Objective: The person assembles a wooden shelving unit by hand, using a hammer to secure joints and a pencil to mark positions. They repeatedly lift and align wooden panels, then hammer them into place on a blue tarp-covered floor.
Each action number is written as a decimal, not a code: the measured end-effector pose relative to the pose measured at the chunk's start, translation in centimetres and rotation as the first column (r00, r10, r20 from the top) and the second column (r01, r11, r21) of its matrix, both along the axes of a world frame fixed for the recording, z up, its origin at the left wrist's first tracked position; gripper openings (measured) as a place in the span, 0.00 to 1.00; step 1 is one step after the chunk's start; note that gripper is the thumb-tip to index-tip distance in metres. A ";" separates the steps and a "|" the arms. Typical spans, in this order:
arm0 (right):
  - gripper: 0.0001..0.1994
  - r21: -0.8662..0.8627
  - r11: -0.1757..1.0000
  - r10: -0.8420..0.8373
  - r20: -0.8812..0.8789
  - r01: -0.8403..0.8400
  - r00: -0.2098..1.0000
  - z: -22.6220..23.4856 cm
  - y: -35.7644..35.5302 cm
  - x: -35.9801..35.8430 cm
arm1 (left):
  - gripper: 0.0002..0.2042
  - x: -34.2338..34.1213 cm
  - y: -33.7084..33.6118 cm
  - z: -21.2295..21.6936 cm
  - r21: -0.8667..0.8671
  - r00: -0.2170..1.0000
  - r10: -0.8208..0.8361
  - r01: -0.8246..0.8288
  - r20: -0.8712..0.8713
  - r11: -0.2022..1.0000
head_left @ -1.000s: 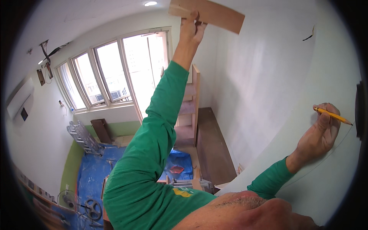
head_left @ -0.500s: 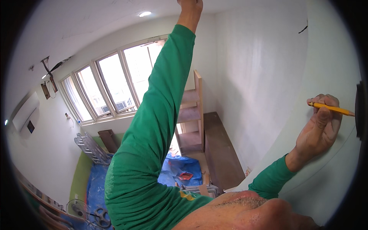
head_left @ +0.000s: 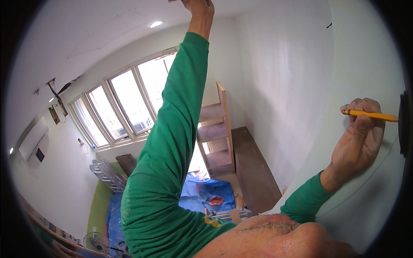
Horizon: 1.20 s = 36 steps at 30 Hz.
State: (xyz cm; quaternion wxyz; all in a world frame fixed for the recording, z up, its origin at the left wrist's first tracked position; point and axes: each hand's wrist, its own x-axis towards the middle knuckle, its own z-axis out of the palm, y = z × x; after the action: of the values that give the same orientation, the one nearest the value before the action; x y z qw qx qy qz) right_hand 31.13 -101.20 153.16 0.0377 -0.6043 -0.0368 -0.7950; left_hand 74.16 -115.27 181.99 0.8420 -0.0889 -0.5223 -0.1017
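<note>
My right hand [head_left: 359, 133] pinches a yellow pencil [head_left: 372, 115] near the pale wall [head_left: 301, 180] on the right. The pencil lies almost level, its sharpened tip pointing right beside a dark edge [head_left: 403, 124] at the rim; whether the tip touches the wall I cannot tell. Stretched upward in a green sleeve, my left arm brings my left hand [head_left: 200, 9] to the ceiling [head_left: 107, 21] at the top edge. The picture cuts off most of its fingers, and what they hold or touch is hidden.
Behind my left arm stand windows [head_left: 124, 103] and a wooden shelf unit [head_left: 215, 131]. A brown board-like surface [head_left: 254, 172] runs along the wall. Below are blue sheeting [head_left: 202, 191], folded ladders [head_left: 107, 174] and a fan [head_left: 95, 241]. Loose wires [head_left: 53, 88] hang from the ceiling.
My left hand sits slightly further left and lower in the picture. The right hand and pencil have shifted slightly upward, with the pencil now more level. The room has shifted slightly in view.
</note>
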 end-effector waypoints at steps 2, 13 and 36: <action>0.10 0.002 1.000 0.012 0.001 -0.012 1.000 0.1 0.1 -0.1 | 0.24 -0.1 0.0 0.2 0.037 0.999 0.015 -0.014 -0.034 0.999; 0.11 -0.028 0.998 0.052 0.029 -0.051 0.998 0.2 0.4 -0.8 | 0.22 -0.2 0.4 1.2 0.005 0.998 0.066 -0.066 -0.008 0.998; 0.10 -0.071 0.994 0.080 -0.019 -0.082 0.997 -0.1 0.2 -1.6 | 0.26 -0.8 2.1 1.4 0.036 0.999 0.001 -0.002 0.049 0.999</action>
State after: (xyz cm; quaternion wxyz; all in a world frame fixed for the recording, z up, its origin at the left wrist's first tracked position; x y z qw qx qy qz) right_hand 29.57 -101.02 153.09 0.0487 -0.6095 -0.0893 -0.7862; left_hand 73.39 -113.17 183.39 0.8306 -0.0708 -0.5408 -0.1126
